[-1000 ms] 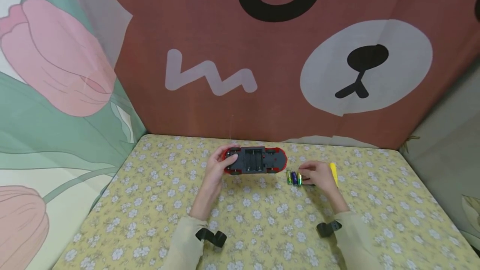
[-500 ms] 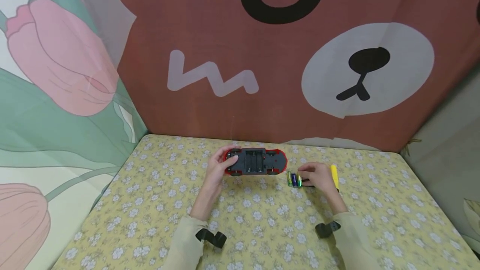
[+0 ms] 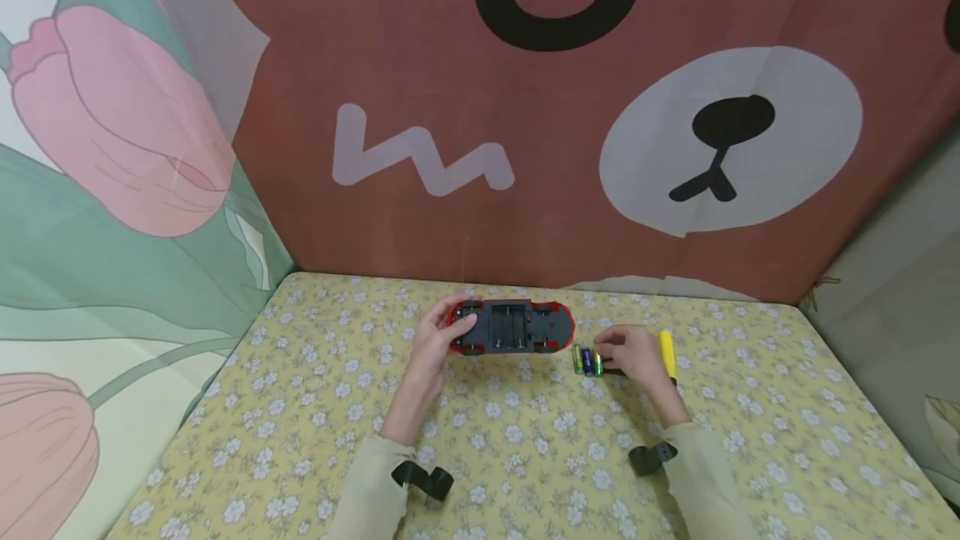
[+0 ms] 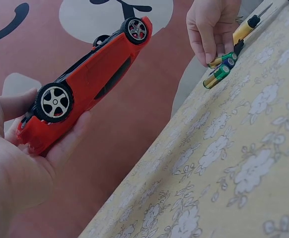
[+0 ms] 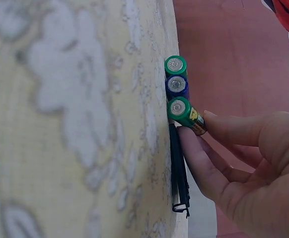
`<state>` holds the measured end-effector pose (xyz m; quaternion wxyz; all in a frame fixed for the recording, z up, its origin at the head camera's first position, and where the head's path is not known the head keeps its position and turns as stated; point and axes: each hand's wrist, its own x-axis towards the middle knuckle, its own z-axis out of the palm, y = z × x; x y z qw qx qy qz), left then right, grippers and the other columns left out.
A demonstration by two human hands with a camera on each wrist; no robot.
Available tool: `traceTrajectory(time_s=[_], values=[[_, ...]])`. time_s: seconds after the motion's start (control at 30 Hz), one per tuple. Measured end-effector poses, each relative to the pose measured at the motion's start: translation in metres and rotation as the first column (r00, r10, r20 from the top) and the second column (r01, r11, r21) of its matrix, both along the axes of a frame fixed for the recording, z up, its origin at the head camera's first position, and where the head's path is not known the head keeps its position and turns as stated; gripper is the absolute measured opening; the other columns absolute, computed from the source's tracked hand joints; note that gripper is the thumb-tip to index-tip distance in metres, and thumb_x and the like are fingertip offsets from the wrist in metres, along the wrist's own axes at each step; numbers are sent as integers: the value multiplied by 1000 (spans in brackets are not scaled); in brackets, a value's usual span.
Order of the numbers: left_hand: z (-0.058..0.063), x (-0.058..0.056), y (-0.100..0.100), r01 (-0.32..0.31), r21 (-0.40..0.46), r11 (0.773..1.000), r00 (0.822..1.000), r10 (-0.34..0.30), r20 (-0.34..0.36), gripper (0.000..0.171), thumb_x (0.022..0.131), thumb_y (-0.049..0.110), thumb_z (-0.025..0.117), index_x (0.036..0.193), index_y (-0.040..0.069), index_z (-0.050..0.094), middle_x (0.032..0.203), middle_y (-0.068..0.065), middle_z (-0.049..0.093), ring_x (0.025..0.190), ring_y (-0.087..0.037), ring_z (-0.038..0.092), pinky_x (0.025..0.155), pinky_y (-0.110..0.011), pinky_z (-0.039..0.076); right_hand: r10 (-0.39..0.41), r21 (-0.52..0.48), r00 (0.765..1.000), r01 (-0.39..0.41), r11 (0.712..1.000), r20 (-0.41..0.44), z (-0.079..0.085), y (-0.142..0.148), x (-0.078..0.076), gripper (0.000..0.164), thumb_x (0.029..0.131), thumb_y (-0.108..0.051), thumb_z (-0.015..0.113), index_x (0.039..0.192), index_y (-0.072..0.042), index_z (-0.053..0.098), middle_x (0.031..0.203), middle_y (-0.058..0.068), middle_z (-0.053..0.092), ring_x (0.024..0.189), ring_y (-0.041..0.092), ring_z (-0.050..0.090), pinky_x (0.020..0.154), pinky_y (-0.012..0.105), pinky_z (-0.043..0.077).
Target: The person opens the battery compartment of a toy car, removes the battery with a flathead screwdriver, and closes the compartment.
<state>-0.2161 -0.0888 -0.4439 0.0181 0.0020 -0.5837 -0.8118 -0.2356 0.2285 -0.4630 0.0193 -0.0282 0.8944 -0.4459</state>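
My left hand point(image 3: 431, 344) grips one end of a red toy car point(image 3: 555, 327), thumb on its dark underside. The car is belly up above the table, its uncovered battery compartment point(image 3: 508, 327) facing me. In the left wrist view its red body point(image 4: 97, 74) and silver-spoked wheels show. My right hand point(image 3: 633, 350) pinches the far end of a green battery point(image 5: 181, 110) between thumb and fingers; that battery is tilted. Beside it on the cloth lie a blue battery point(image 5: 178, 85) and another green battery point(image 5: 176, 64).
A small black plastic piece point(image 5: 179, 168) lies beside the batteries, under my right hand. Past that hand is a yellow-handled screwdriver point(image 4: 244, 30). A floral cloth covers the table point(image 3: 510, 457); a printed curtain point(image 3: 420, 232) hangs along its back edge.
Both hands stay nearly in place, and the car stays belly up in the left. My right fingers remain at the end battery; the view shifts slightly.
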Motion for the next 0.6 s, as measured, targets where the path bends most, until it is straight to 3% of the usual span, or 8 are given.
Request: traceTrajectory(time_s=[0.3,0.6], values=[[1,1,2,-1,-4,1000,1000,1,-8,41,93,5,74,133,1,65,130,-5,69,110,-20,67,79,-31,60,38,-2,999,-38,999,1,0,2,-1,13,97,4,67,106,11,73,99,23,71,84,34,73,70,39,62],[3,3,3,-5,4,1000,1000,5,6,42,93,6,74,134,0,64,130,-6,68,108,-21,67,77,-32,60,-15,51,1000,16,999,-25,3,10,-1,16,101,-1,64,108,10,73,101,23,72,83,32,72,70,40,61]])
